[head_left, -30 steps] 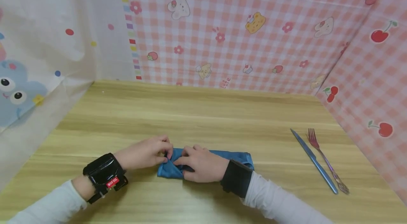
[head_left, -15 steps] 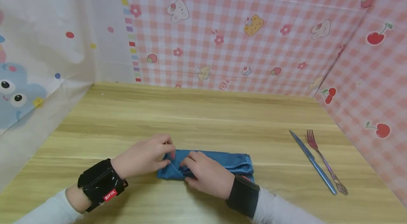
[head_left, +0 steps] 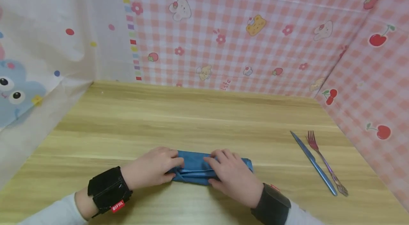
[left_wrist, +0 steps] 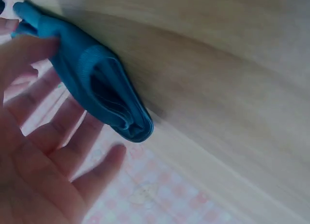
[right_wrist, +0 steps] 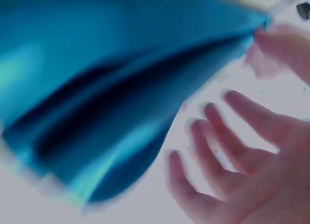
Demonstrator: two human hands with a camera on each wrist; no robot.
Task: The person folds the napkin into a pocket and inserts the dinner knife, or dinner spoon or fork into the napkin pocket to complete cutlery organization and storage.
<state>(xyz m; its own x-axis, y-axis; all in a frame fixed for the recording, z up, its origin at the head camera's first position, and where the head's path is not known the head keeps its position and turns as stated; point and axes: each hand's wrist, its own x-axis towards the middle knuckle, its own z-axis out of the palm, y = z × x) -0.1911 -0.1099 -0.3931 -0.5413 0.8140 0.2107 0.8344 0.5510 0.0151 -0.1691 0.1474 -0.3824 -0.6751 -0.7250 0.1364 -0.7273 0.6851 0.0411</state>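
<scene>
A folded blue cloth (head_left: 193, 161) lies lengthwise on the table, its near side opening in layered pleats. My left hand (head_left: 150, 168) grips its left end, thumb on the near side and fingers over the far side. In the left wrist view that thumb lies on the cloth (left_wrist: 72, 59), with some fingertips hidden behind it. Toward the cloth's right end, my right hand (head_left: 238, 179) rests with bent, spread fingers. The right wrist view is blurred; there the thumb meets a corner of the cloth (right_wrist: 131, 30) while the other fingers stand apart from it.
On the right of the wood-grain table (head_left: 191, 118), a blue knife (head_left: 314, 164) and a reddish-purple fork (head_left: 327, 163) lie side by side. A pink checked sheet (head_left: 223, 54) covers the back and right sides; a white printed sheet (head_left: 41, 40) hangs at the left.
The right hand has slid right along the cloth, uncovering its middle pleats. The left hand has shifted slightly right and nearer, covering more of the left end.
</scene>
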